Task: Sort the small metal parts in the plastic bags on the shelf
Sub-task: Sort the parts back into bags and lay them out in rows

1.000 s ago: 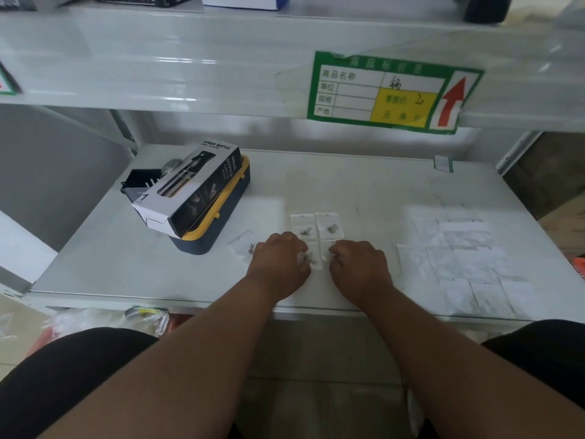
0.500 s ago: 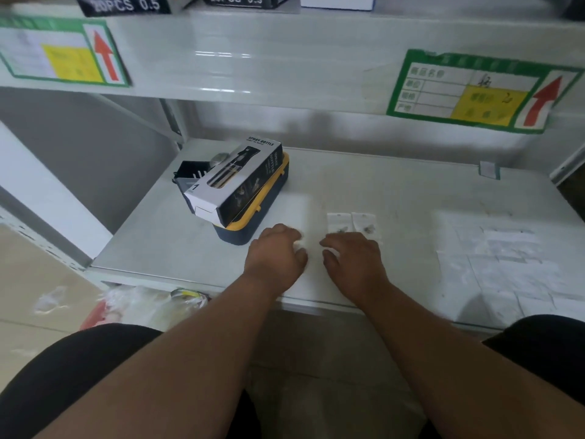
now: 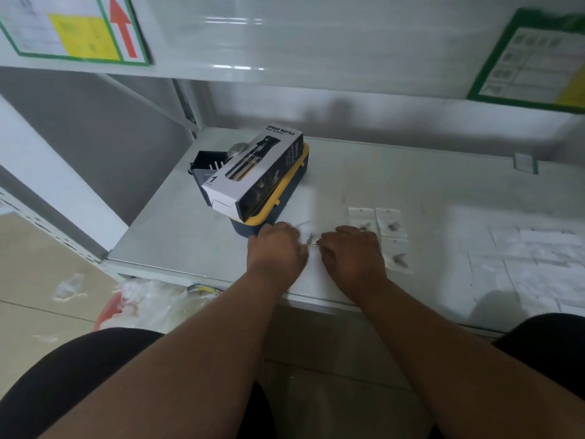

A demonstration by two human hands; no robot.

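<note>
Since half a second ago, both hands have been shifted slightly left along the shelf front, and a third bagged part, hidden before, is now uncovered at the right. A small metal part (image 3: 311, 240) in clear plastic is seen between the two hands, near the front edge of the shelf (image 3: 427, 188). It is pinched from either side by the curled fingers of the left hand (image 3: 276, 248) and the right hand (image 3: 354, 253); how firmly cannot be told through the blur. Just right of the right hand, three small plastic bags (image 3: 387, 220) with metal parts are laid flat in a close cluster. Further right, a spread of flat clear bags (image 3: 531, 258) is laid toward the front edge. Bare shelf is left behind the hands. Just beyond the left hand, a spray bottle box (image 3: 253, 175) is rested on a blue and yellow case (image 3: 285, 201), touching or nearly touching the knuckles.
</note>
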